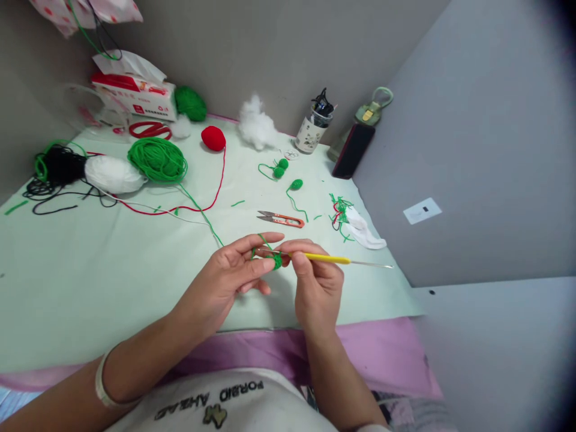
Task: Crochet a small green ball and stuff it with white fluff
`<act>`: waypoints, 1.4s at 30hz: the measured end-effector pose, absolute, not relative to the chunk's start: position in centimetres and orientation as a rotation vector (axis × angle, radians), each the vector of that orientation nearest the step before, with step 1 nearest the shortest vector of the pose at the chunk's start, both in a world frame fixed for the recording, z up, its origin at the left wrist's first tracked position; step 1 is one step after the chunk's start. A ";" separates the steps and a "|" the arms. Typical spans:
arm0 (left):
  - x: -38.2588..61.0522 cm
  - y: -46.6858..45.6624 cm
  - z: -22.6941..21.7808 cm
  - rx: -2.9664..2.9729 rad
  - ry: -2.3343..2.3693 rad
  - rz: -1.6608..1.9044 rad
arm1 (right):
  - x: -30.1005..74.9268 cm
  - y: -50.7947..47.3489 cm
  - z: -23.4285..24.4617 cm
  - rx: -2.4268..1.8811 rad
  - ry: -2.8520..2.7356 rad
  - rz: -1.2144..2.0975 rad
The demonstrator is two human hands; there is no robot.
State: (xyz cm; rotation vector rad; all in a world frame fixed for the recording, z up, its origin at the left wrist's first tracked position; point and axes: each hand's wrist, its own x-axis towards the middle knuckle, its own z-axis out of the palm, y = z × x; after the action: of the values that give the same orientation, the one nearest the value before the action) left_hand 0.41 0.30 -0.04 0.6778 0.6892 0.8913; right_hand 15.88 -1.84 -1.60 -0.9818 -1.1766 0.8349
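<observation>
Between thumb and fingers, my left hand (240,261) pinches a small green crochet piece (278,261), with green yarn (198,203) running over its raised index finger. That yarn trails back to a green skein (157,160). My right hand (317,282) is closed around a crochet hook (328,258) with a yellow grip, its metal tip at the crochet piece. Just beyond the hands lie orange thread snips (281,219). Farther back are a small green crocheted ball (295,185) with a yarn tail and a pair of joined green balls (279,168).
At the left lie white yarn (114,174), black yarn (65,165) and red-handled scissors (150,130). Along the back stand a tissue pack (135,96), a red yarn ball (213,138), white stuffing (257,123) and a pen cup (314,129). A phone (354,151) leans against a bottle (366,114).
</observation>
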 end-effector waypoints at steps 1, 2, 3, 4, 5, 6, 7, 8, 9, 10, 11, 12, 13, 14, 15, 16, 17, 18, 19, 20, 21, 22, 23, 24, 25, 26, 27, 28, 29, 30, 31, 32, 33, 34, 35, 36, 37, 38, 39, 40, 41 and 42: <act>0.4 0.2 -0.1 0.704 0.708 0.890 | 15.8 -1.9 -1.6 -0.992 -1.161 0.838; 0.4 0.1 -0.1 0.727 0.730 0.886 | 15.8 -1.9 -1.6 -0.993 -1.135 0.852; 0.4 0.1 -0.1 0.752 0.756 0.878 | 15.8 -1.9 -1.6 -0.983 -1.107 0.872; 0.3 0.1 -0.1 0.777 0.780 0.871 | 15.9 -1.8 -1.5 -0.969 -1.087 0.893; 0.1 0.1 -0.1 0.801 0.800 0.862 | 15.9 -1.8 -1.5 -0.953 -1.078 0.908; 0.0 0.1 -0.1 0.824 0.814 0.854 | 16.0 -1.7 -1.4 -0.940 -1.079 0.917; -0.1 0.1 -0.1 0.841 0.825 0.846 | 16.0 -1.7 -1.3 -0.928 -1.087 0.919; -0.2 0.1 -0.1 0.852 0.832 0.842 | 16.1 -1.7 -1.2 -0.920 -1.101 0.913; -0.3 0.1 0.0 0.862 0.840 0.842 | 16.1 -1.8 -1.0 -0.918 -1.121 0.895; -0.4 0.0 0.0 0.872 0.849 0.848 | 16.1 -1.9 -0.9 -0.930 -1.150 0.862; -0.4 0.0 0.0 0.882 0.859 0.861 | 16.1 -2.1 -0.8 -0.956 -1.192 0.812; -0.3 -0.1 0.1 0.893 0.871 0.881 | 16.1 -2.3 -0.7 -0.986 -1.250 0.743; -0.2 -0.2 0.1 0.905 0.888 0.905 | 16.1 -2.5 -0.7 -1.008 -1.325 0.652; 0.0 -0.3 0.2 0.918 0.909 0.933 | 16.1 -2.7 -0.8 -1.018 -1.416 0.545; 0.1 -0.4 0.3 0.928 0.932 0.968 | 16.0 -2.8 -0.9 -1.010 -1.518 0.425; 0.3 -0.5 0.3 0.931 0.948 1.006 | 15.9 -2.9 -1.2 -0.992 -1.619 0.299; 0.5 -0.6 0.4 0.920 0.952 1.038 | 15.8 -3.0 -1.4 -0.977 -1.701 0.171; 0.7 -0.6 0.4 0.893 0.937 1.054 | 15.7 -3.0 -1.8 -0.973 -1.752 0.048; 0.8 -0.6 0.4 0.845 0.898 1.044 | 15.6 -3.1 -2.0 -0.986 -1.777 -0.048; 0.8 -0.5 0.4 0.781 0.845 1.004 | 15.5 -3.0 -2.2 -1.004 -1.777 -0.102; 0.7 -0.4 0.4 0.707 0.793 0.946 | 15.5 -3.0 -2.4 -1.016 -1.755 -0.105; 0.6 -0.2 0.4 0.635 0.751 0.888 | 15.6 -2.9 -2.4 -1.025 -1.717 -0.042; 0.5 0.0 0.4 0.574 0.720 0.849 | 15.7 -2.8 -2.3 -1.018 -1.648 0.071; 0.3 0.2 0.4 0.532 0.703 0.835 | 15.8 -2.7 -2.1 -1.008 -1.559 0.213; 0.2 0.3 0.4 0.513 0.695 0.843 | 15.9 -2.5 -1.9 -0.994 -1.453 0.358; 0.1 0.4 0.5 0.517 0.689 0.861 | 16.0 -2.3 -1.7 -0.977 -1.355 0.486; 0.0 0.5 0.5 0.537 0.679 0.876 | 16.0 -2.1 -1.5 -0.964 -1.285 0.588; 0.0 0.4 0.5 0.568 0.668 0.882 | 16.0 -1.9 -1.4 -0.956 -1.253 0.656; 0.1 0.4 0.6 0.601 0.663 0.885 | 15.9 -1.8 -1.3 -0.952 -1.256 0.693; 0.2 0.3 0.6 0.633 0.664 0.888 | 15.9 -1.8 -1.3 -0.954 -1.274 0.699; 0.3 0.2 0.6 0.660 0.675 0.897 | 15.8 -1.8 -1.3 -0.963 -1.296 0.676; 0.5 0.1 0.6 0.682 0.698 0.909 | 15.7 -1.9 -1.4 -0.974 -1.326 0.624; 0.6 0.0 0.5 0.696 0.728 0.924 | 15.6 -2.1 -1.5 -0.991 -1.372 0.552; 0.7 0.0 0.5 0.700 0.754 0.938 | 15.5 -2.3 -1.6 -1.011 -1.436 0.457; 0.8 0.0 0.4 0.690 0.767 0.943 | 15.5 -2.5 -1.7 -1.030 -1.513 0.348; 0.8 0.0 0.3 0.666 0.762 0.932 | 15.6 -2.7 -1.7 -1.041 -1.592 0.240; 0.8 0.1 0.3 0.629 0.742 0.908 | 15.7 -2.8 -1.8 -1.036 -1.654 0.156; 0.7 0.2 0.3 0.585 0.718 0.879 | 15.8 -2.9 -1.8 -1.026 -1.672 0.115; 0.6 0.3 0.2 0.542 0.697 0.855 | 15.9 -2.8 -1.8 -1.014 -1.636 0.127; 0.5 0.5 0.2 0.509 0.686 0.841 | 16.0 -2.7 -1.7 -1.002 -1.558 0.189; 0.4 0.6 0.3 0.492 0.686 0.844 | 16.0 -2.5 -1.6 -0.992 -1.459 0.290; 0.3 0.6 0.3 0.493 0.695 0.864 | 16.1 -2.4 -1.6 -0.982 -1.357 0.407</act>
State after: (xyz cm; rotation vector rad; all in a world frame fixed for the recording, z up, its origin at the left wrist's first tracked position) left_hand 0.28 0.65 0.30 0.4929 0.6947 0.8635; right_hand 16.07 -2.36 -1.57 -0.9825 -1.3568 0.4066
